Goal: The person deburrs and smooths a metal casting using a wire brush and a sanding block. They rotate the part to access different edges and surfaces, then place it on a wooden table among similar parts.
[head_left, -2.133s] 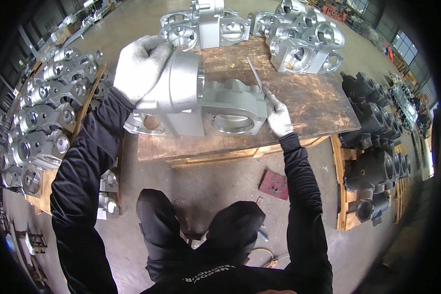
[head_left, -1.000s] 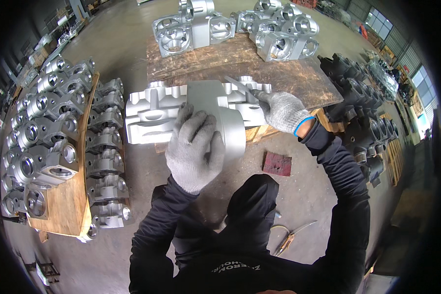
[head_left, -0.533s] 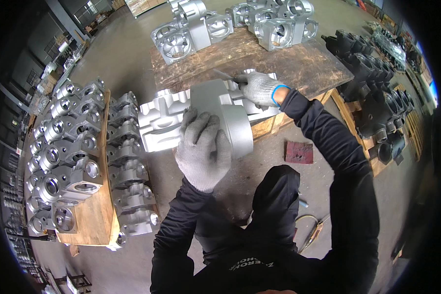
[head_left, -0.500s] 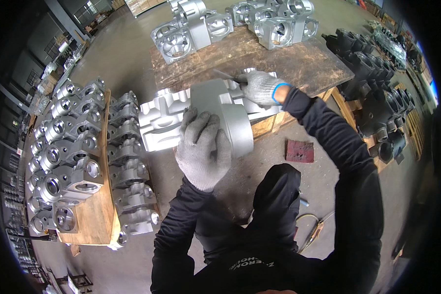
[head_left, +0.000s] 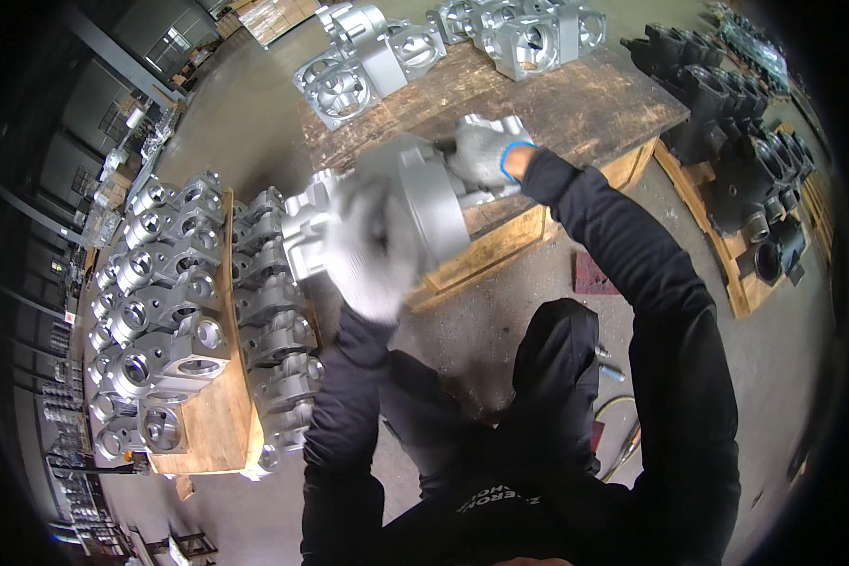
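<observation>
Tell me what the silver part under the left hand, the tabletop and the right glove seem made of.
Silver part: metal, possibly aluminium; smooth, matte silver-grey.
Tabletop: probably wood; brown, stained, scuffed.
Right glove: likely knitted fabric; soft, pale grey, blue-edged cuff, though blur hides the weave.

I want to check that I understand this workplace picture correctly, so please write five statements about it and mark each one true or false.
1. Both the left hand and the right hand are gloved. True.

2. The large silver casting by the hands lies on the floor. False: it is at the near edge of the table.

3. Other silver castings stand on the far part of the table. True.

4. The dark castings are at the picture's left. False: they are at its right, by a wooden pallet.

5. The red slab lies on the table. False: it lies on the floor.
</observation>
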Available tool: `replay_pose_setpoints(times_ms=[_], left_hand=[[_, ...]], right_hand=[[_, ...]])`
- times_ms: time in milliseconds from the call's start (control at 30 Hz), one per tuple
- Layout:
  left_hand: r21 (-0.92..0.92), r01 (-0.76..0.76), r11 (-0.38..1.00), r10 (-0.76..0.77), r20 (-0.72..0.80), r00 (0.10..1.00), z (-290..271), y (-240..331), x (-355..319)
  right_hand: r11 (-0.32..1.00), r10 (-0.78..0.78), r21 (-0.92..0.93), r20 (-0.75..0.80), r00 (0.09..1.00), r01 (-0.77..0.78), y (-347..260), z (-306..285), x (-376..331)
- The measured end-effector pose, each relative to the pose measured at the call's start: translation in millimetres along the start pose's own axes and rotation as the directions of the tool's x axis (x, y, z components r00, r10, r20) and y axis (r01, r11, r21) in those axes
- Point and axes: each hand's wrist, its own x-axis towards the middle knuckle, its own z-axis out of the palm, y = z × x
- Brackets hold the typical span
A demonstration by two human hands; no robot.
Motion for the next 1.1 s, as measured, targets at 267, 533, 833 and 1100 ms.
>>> replay_pose_setpoints(times_ms=[267,533,833,1100], left_hand=[[-0.053,0.152,0.987,-0.152,0.001,0.988,35.8,-65.3,86.2],[-0.044,0.291,0.956,-0.281,0.15,0.948,59.2,-123.9,131.9],[-0.224,0.276,0.934,-0.253,0.127,0.959,61.5,-126.2,128.7],[-0.163,0.314,0.935,-0.293,0.137,0.946,58.2,-117.8,130.0]], right_hand=[[0.712,0.235,0.702,-0.216,0.948,-0.017,-2.7,33.4,-86.2],[-0.234,0.539,0.911,-0.17,0.825,0.341,-131.3,153.1,-51.6],[-0.745,0.474,0.605,0.184,0.861,0.281,-157.9,88.7,-41.5],[-0.806,0.391,0.553,0.234,0.89,0.209,-127.3,67.7,-39.3]])
